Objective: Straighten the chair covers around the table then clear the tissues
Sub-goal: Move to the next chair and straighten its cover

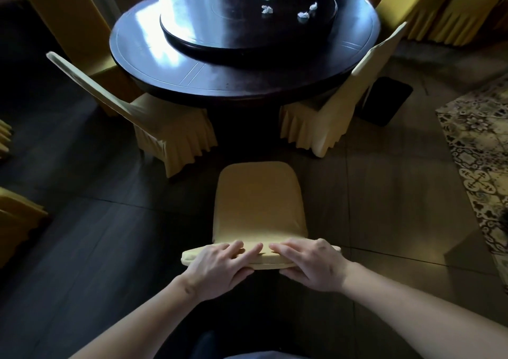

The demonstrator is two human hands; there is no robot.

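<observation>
The near chair [259,210] stands between the person and the worktop [192,75], its seat bare. Two covered chairs, the left chair [165,128] and the right chair [324,122], flank the gap ahead. Open floor [96,235] lies on both sides. Three tissues [302,15] sit far back on the turntable [220,37].

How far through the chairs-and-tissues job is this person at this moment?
Early to midway. Nothing can be confirmed finished: the side chairs' covers hang in neat pleats, but nothing shows whether they were tended. In hand: left hand and right hand grip the top edge of the near chair cover. Left: three crumpled tissues lie on the turntable, untouched.
</observation>
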